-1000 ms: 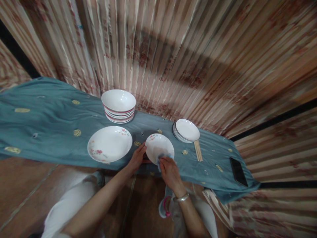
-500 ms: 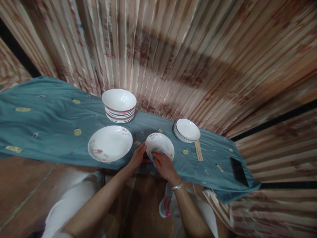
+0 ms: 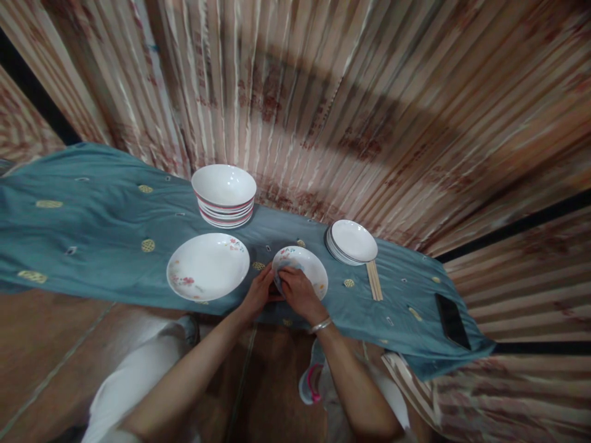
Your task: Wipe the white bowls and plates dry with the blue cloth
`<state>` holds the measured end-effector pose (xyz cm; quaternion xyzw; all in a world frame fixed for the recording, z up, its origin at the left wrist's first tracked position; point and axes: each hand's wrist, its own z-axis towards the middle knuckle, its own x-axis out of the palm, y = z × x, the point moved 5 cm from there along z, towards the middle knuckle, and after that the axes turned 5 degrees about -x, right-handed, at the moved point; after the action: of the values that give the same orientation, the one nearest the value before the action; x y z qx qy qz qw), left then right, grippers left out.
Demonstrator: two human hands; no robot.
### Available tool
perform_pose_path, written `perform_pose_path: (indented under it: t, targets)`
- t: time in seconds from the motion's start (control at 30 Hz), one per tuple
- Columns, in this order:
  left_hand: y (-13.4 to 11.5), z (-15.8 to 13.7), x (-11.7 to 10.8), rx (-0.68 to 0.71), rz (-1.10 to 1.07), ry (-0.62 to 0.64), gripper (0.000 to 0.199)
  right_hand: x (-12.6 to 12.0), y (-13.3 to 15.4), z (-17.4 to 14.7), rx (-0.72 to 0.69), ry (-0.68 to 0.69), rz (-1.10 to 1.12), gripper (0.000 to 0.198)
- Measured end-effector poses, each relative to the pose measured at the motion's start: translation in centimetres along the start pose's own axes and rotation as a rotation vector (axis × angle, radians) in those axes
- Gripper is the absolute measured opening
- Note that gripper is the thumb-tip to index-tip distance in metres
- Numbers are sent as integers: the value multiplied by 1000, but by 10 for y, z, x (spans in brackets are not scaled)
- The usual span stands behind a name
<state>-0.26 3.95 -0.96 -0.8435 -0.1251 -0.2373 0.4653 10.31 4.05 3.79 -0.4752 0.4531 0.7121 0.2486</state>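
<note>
White small plate (image 3: 314, 268), flower-printed, sits just below frame centre in the head view. Left hand (image 3: 257, 293) is clamped on its left rim. Right hand (image 3: 301, 294) has fingers bunched on a bluish cloth (image 3: 297, 266), mostly hidden, against the plate's face. Larger plate (image 3: 210, 266) lies left; bowl stack (image 3: 226, 191) above that; pale sticks (image 3: 374, 281) right of centre.

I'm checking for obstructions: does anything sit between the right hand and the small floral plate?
Yes: a bluish cloth lies under the right hand, against the small floral plate; nothing else visible intervenes.
</note>
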Motion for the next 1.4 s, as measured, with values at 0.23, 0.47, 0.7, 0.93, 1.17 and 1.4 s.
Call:
perform_pose_path:
  t: [0.23, 0.47, 0.7, 0.93, 1.17, 1.4]
  targets:
    - [3, 1, 0, -21, -18, -2, 56, 3, -10, 14, -2, -56, -71, 36]
    - [6, 4, -3, -17, -6, 15, 59, 1, -29, 19, 26, -84, -102, 35]
    - [4, 1, -1, -50, -13, -31, 55, -2, -52, 17, 85, -98, -165, 35]
    - [4, 1, 0, -44, -52, -26, 56, -3, -71, 1, 97, -34, -279, 35]
    - [2, 0, 0, -39, -51, -20, 59, -6, -74, -17, 157, -11, -319, 36]
    - [0, -2, 1, -39, -36, -52, 57, -13, -69, -34, 236, 44, -260, 41]
